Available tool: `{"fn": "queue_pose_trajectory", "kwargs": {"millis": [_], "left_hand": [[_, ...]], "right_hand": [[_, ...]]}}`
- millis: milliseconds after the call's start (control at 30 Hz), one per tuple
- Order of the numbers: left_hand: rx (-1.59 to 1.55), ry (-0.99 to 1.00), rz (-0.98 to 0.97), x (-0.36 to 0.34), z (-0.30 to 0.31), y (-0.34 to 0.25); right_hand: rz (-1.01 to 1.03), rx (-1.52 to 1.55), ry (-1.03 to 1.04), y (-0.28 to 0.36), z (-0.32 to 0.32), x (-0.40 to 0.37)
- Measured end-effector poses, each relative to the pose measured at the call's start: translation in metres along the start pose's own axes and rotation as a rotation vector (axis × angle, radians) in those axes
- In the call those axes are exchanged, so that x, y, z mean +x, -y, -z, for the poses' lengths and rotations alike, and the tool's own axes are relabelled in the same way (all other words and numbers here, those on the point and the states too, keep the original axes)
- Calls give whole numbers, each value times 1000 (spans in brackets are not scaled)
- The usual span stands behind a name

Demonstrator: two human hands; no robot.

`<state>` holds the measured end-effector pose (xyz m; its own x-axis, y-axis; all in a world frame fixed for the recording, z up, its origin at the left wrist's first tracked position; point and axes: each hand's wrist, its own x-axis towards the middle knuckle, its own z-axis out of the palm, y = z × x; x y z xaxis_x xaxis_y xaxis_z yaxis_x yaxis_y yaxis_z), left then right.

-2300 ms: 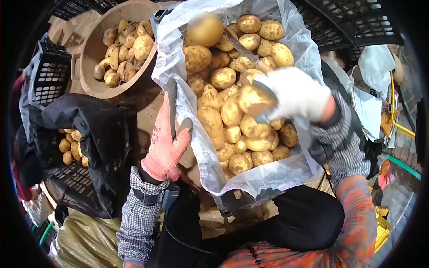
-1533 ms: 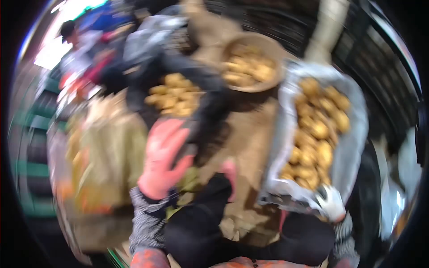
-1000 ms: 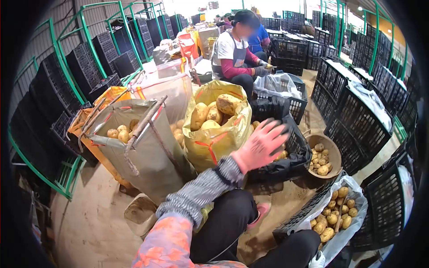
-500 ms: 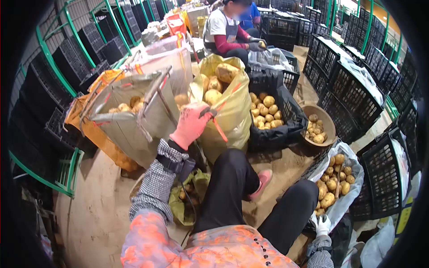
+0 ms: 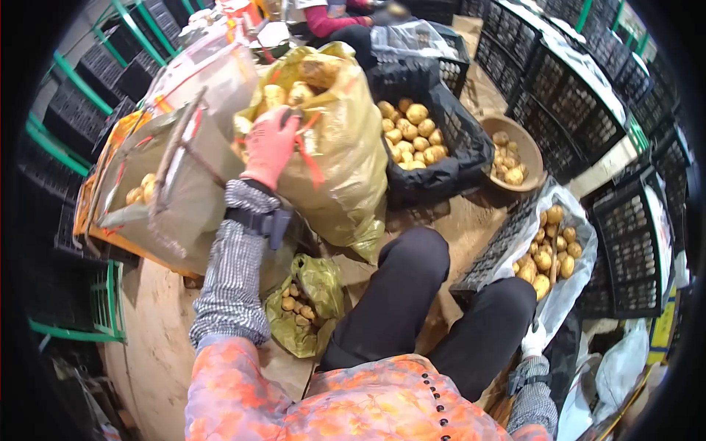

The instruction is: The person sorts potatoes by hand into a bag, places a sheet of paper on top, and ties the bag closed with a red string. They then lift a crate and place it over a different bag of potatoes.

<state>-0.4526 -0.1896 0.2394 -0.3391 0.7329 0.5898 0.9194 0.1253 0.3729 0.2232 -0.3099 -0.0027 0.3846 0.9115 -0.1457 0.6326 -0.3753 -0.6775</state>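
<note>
My left hand (image 5: 271, 143), in a pink glove with dark fingertips, grips the upper edge of a yellow woven sack (image 5: 338, 162). The sack leans to the left, with large potatoes (image 5: 300, 92) at its mouth and red ties hanging beside my fingers. My right hand (image 5: 535, 339), in a white glove, is low at the near end of a crate lined with pale plastic (image 5: 568, 305). Its fingers seem closed on the crate's edge, partly hidden. Inside that crate lie potatoes (image 5: 543, 259) and a stick-like piece (image 5: 554, 253).
A grey sack on a frame (image 5: 184, 213) stands left. By my feet sits a small green bag of potatoes (image 5: 290, 334). Ahead are a black-lined crate (image 5: 434, 180) and a brown bowl (image 5: 533, 173). Stacked crates (image 5: 566, 110) line the right; a person (image 5: 331, 22) sits beyond.
The yellow sack has tilted left and come nearer with my left hand on it. My view has dropped lower, showing more of the small green bag. My right hand stays by the lined crate.
</note>
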Motion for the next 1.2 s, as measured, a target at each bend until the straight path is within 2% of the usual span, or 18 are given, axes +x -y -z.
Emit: {"fn": "queue_pose_trajectory", "kwargs": {"millis": [67, 133, 167, 200, 300, 367, 433, 467, 567, 633, 733, 800, 867, 933, 967, 1067, 1133, 1200], "left_hand": [[-13, 68, 63, 2, 8, -12], [177, 220, 58, 10, 8, -17], [252, 193, 1, 10, 4, -22], [262, 316, 39, 15, 8, -34], [236, 242, -18, 11, 1, -19], [162, 343, 164, 13, 3, -1], [148, 388, 312, 6, 4, 1], [110, 338, 272, 4, 7, -6], [162, 262, 194, -1, 21, 27], [243, 247, 169, -8, 29, 44], [89, 258, 309, -7, 29, 26], [115, 359, 849, -2, 24, -8], [395, 493, 252, -16, 32, 30], [756, 339, -511, -21, 26, 16], [566, 464, -211, -11, 21, -12], [493, 462, -21, 3, 14, -30], [467, 458, -53, 6, 15, -34], [384, 461, -32, 8, 16, -40]], "right_hand": [[-117, 140, 111, 27, 8, -10], [259, -237, 134, 1, 12, -8], [312, -313, 158, 3, 17, -11], [362, -389, 189, 10, 20, -15], [330, -425, 262, 16, 25, -14], [305, -441, 360, 19, 26, -10], [458, -446, 300, -17, 21, -13], [537, -432, 237, -23, 21, -11], [423, -399, 467, -8, 23, -1], [481, -431, 420, -19, 24, -6], [427, -427, 491, -9, 23, 1], [446, -474, 497, 2, 25, 2], [567, -466, 382, -23, 28, -11], [619, -478, 369, -43, 22, -11], [676, -512, 299, -59, 17, -13], [529, -566, 625, -86, 16, 2], [736, -586, 447, -102, 7, -2], [303, -716, 775, -71, 4, 12]]}}
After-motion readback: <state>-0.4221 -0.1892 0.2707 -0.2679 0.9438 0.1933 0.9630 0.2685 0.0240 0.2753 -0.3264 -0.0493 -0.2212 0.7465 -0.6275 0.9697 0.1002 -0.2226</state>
